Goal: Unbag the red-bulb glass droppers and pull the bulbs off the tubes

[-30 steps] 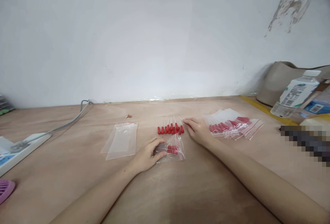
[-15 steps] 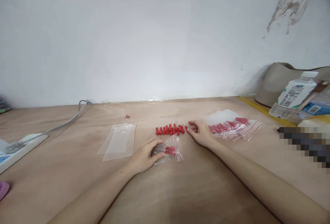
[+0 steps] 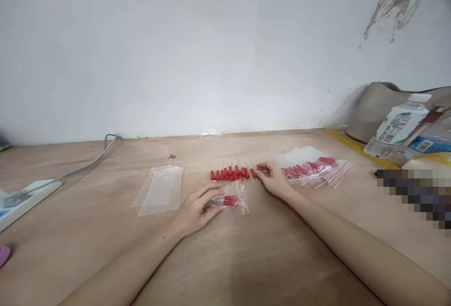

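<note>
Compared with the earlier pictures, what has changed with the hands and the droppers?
The right hand has shifted right and nearer the person; one dropper, close against it, now lies slightly right of the row. Whether it is gripped is unclear. The left hand stays on the bag.

Head-worn camera, one view: above the forearms (image 3: 334, 231), facing forward and down across wood-grained tabletop (image 3: 197, 263) to white wall (image 3: 176, 52); hands (image 3: 193, 207) at middle distance.
</note>
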`<state>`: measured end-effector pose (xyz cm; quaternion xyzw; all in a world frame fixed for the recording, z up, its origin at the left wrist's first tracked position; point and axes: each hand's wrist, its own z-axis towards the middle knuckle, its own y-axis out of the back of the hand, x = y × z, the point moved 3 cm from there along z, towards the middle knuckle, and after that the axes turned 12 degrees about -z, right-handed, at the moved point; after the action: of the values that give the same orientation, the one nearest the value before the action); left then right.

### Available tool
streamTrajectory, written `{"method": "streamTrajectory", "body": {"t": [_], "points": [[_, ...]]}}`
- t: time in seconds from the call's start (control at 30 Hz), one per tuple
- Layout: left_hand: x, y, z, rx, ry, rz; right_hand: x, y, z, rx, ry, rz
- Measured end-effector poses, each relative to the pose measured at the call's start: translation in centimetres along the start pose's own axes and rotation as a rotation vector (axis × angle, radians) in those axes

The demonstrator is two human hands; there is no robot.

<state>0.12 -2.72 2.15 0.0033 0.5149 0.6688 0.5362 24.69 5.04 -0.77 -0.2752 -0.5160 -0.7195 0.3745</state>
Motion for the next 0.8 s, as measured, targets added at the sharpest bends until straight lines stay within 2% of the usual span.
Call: {"method": "streamTrajectory", "body": {"t": [0.07, 0.13, 0.23, 0.33, 0.57, 0.7, 0.8], "points": [[0.2, -0.1, -0.1, 0.022, 0.016, -0.006, 1.2, 0.5, -0.9, 0.001, 0.049, -0.013], [0.4, -0.2, -0.2, 0.047, 0.055, -0.018, 2.7, 0.8, -2.1, 0.059, 0.143, -0.035], [0.3, -0.2, -0.1, 0.087, 0.102, -0.032, 5.0, 0.3, -3.8, 0.319, 0.411, -0.085], [0.1, -0.2, -0.1, 0.134, 0.133, -0.047, 6.3, -0.4, -4.8, 0.431, 0.533, -0.105], [-0.3, -0.3, 0.3, 0.283, 0.072, -0.066, 7.4, -1.9, -5.6, 0.464, 0.435, -0.338], [-0.5, -0.3, 0.4, 0.304, 0.06, -0.061, 7.4, -1.8, -5.7, 0.454, 0.293, -0.327], [-0.6, -0.3, 0.3, 0.31, 0.075, -0.052, 7.0, -1.5, -5.3, 0.445, 0.259, -0.252]]}}
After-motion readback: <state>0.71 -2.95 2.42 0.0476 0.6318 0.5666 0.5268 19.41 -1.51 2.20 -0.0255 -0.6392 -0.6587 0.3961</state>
